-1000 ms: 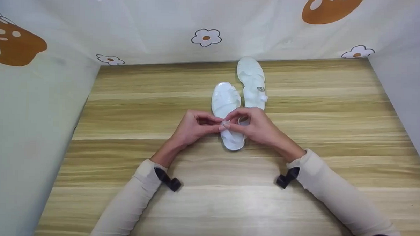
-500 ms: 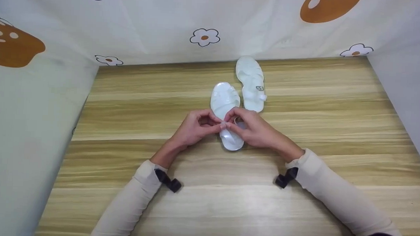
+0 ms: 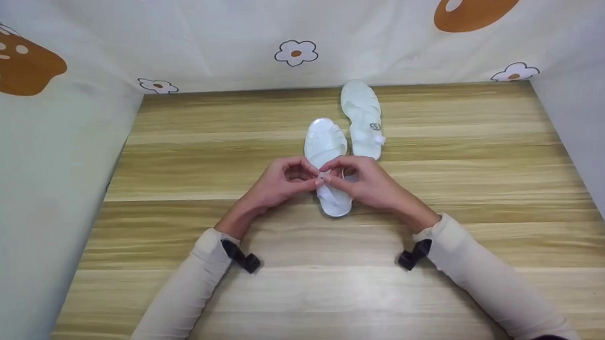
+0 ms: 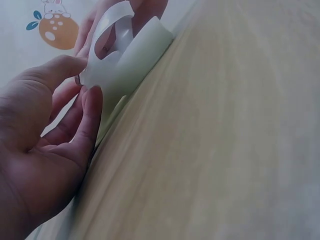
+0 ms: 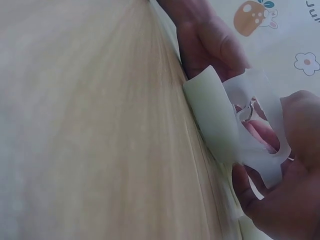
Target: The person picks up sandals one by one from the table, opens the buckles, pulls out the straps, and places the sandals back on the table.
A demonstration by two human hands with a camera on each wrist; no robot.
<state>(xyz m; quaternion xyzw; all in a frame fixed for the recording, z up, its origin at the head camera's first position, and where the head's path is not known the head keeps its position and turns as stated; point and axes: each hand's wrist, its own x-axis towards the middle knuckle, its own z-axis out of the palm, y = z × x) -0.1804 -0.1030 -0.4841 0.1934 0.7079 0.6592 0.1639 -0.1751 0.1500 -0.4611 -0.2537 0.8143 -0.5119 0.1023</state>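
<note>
In the head view, a white sandal point(image 3: 329, 166) lies on the wooden desk point(image 3: 483, 186), near the middle, with its toe pointing away from the person. The left hand point(image 3: 277, 181) and the right hand point(image 3: 370, 185) meet over the heel part of this sandal. The fingers of both hands are curled and pinch the thin strap point(image 3: 324, 179) of the sandal between thumb and fingertips, the two hands almost touching each other there. A second white sandal point(image 3: 362, 119) lies just beside the first one, a little further back and to the right, and no hand touches it. Both arms wear light sleeves point(image 3: 485, 282), each with a black band at the wrist. A cloth with flowers point(image 3: 296, 53) stands behind the desk.

In the left wrist view, the left hand point(image 4: 45, 135) is at the left side of the picture. Its thumb and one finger are bent toward the white strap point(image 4: 107, 65) and touch it at its edge. The sandal point(image 4: 135, 55) rests on the desk point(image 4: 225, 140).

In the right wrist view, the right hand point(image 5: 285, 190) holds the strap point(image 5: 260, 125) from below and from the right, with the thumb pressed on it. A small metal buckle point(image 5: 247, 112) shows inside the loop of the strap. The left hand point(image 5: 210, 40) is behind the sandal point(image 5: 215, 120), close to its heel.
</note>
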